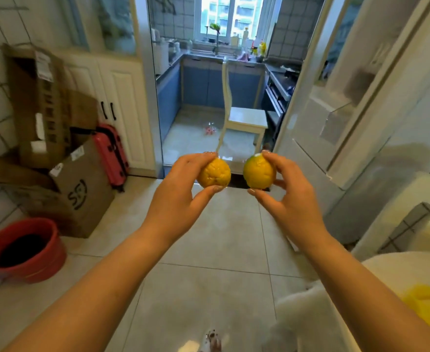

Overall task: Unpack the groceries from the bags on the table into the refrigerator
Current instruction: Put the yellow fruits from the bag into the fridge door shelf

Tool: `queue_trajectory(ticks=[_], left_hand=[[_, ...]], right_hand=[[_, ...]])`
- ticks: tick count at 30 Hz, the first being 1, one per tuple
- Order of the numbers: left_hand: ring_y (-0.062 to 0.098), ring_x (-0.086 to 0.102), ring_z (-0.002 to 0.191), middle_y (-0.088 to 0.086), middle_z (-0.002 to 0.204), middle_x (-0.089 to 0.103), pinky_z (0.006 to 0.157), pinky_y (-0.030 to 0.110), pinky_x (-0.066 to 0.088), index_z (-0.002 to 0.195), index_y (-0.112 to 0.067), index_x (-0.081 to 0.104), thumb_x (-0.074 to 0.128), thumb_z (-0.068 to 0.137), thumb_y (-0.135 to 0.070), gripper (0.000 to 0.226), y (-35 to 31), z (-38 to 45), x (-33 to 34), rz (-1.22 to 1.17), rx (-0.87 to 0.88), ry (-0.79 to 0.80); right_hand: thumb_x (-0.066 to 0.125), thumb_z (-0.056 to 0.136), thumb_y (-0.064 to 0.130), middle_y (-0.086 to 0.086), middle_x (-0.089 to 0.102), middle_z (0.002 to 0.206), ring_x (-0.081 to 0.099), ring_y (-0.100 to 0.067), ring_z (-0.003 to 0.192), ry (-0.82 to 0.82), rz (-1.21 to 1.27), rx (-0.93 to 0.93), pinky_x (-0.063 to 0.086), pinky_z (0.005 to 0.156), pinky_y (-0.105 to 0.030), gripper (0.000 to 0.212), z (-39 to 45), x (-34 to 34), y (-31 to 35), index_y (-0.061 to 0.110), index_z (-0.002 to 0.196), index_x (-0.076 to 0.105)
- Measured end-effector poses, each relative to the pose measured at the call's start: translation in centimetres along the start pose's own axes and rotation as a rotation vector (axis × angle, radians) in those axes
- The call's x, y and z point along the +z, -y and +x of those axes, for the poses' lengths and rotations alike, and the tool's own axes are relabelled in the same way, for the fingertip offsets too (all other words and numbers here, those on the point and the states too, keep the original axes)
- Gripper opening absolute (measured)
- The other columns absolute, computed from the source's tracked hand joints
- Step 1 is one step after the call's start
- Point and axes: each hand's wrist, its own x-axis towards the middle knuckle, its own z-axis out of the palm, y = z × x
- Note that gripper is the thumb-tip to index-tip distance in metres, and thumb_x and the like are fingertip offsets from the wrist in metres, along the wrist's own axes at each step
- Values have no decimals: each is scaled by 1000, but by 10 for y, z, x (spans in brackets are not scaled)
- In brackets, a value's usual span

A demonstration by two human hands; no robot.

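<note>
Forearms fill the bottom of my view, both reaching forward over the tiled floor (208, 250). My left hand (180, 189) holds one orange (215, 174) with the thumb under it and the fingertips curled over its top; my right hand (285, 189) holds a second orange (259, 174) the same way, thumb below and fingers over the crown, where the skin shows a green patch. The two fruits hang side by side, apart, in front of a doorway threshold.

I judge them light, firm and round, with pebbled skin that gives decent friction. They would roll if set on a flat shelf, so a bin or a corner seems the safer spot. A wrap across the widest part is the right hold, and squeezing hard is needless.

At lower right lies something white with a yellow patch on it; I cannot tell what it is. To my left stand a red bucket (23, 250), cardboard boxes (81, 189) and a pink suitcase (111, 153). To my right rises a pale panel (348, 138), which looks like an appliance door or side, possibly the refrigerator; its edge sits near the right hand, so I would mind that side. Straight ahead the floor is open as far as a white chair (244, 118) standing in the blue kitchen beyond.
</note>
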Motion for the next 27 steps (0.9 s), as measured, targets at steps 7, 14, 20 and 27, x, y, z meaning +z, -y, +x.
queue_trajectory(ticks=[7,14,20,27], left_hand=[[-5,41,110,-11,121,47,91,1,30,130,-22,48,60,83,-34,50,60,134,22,1,6,-48],[-3,41,112,-11,124,47,92,0,29,131,-24,47,59,84,-40,51,115,238,64,-19,22,-13],[-4,40,111,-7,126,50,89,1,32,130,-34,42,61,83,-43,51,165,347,121,-73,151,68],[-1,44,109,-5,123,54,89,1,33,129,-28,49,62,81,-39,51,212,492,188,-231,343,180]], right_hand=[[71,77,30,20,42,123,43,7,108,-63,115,33,41,85,-4,62,137,32,-72,38,127,37],[74,77,22,35,34,120,42,17,108,-139,148,37,43,85,-5,64,234,48,-137,41,126,36],[70,76,32,28,39,121,42,17,109,-241,50,93,42,84,-4,61,295,53,-204,39,127,38],[73,76,24,26,39,120,44,11,108,-433,-158,222,43,86,-6,64,373,47,-280,37,127,37]])
